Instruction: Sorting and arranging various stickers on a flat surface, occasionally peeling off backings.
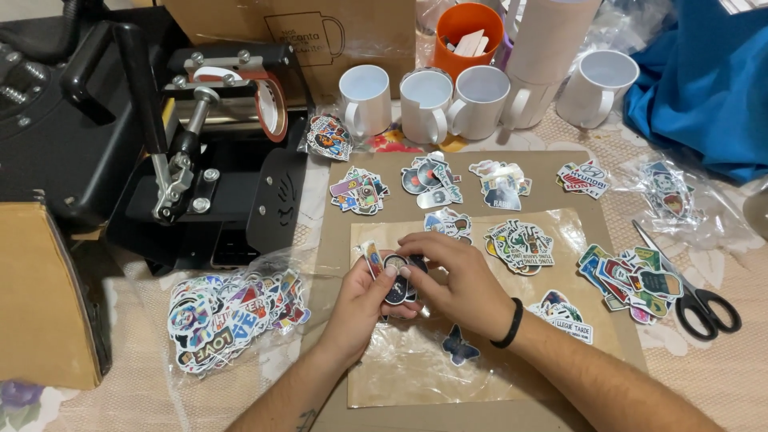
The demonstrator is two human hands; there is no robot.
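A small dark round sticker sits pinched between both hands, low over a clear plastic sheet on a brown cardboard mat covering the counter. The left hand comes up from below, palm turned inward, its grip narrow with thumb and fingertips closed on the sticker's left edge and a few more stickers fanned above. The right hand, a black band at its wrist, reaches in from the right, fingers curled, gripping the sticker's upper right edge. A blue butterfly sticker lies just beside the right wrist.
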